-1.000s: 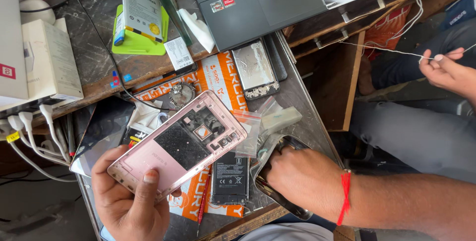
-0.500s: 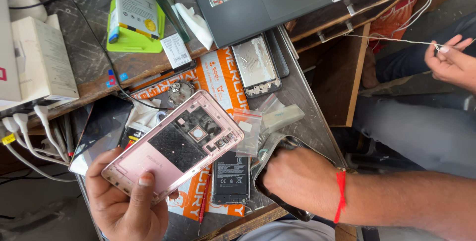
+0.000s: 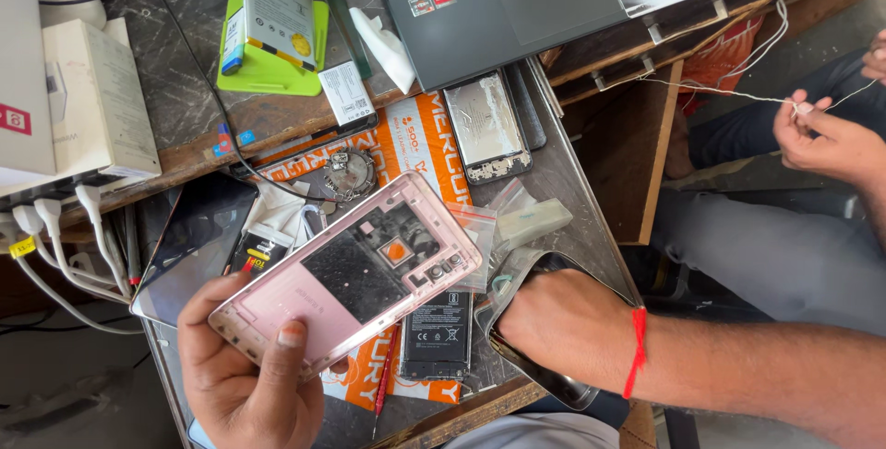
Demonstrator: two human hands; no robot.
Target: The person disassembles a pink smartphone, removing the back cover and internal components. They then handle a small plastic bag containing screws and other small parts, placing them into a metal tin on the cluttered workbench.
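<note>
My left hand (image 3: 242, 377) holds a pink phone frame (image 3: 346, 271) with its open inner side facing up, thumb pressed on its lower edge. My right hand (image 3: 565, 327), with a red thread on the wrist, rests closed on a dark phone panel (image 3: 540, 377) lying at the table's right edge; whether it grips the panel is hidden. A black phone battery (image 3: 437, 335) lies on the orange printed sheet (image 3: 415, 140) between the two hands. Clear plastic bags (image 3: 517, 223) lie just above my right hand.
A laptop (image 3: 498, 6) sits at the top. A silver phone back (image 3: 486, 126), a round metal part (image 3: 348, 174), a green tray (image 3: 268, 61), white boxes (image 3: 78, 98) and white cables (image 3: 55, 237) crowd the table. Another person's hand (image 3: 821, 140) holds a thin wire at right.
The view has shifted slightly. My left hand has tilted the pink frame a little. The other person's hand with the wire has moved lower on the right.
</note>
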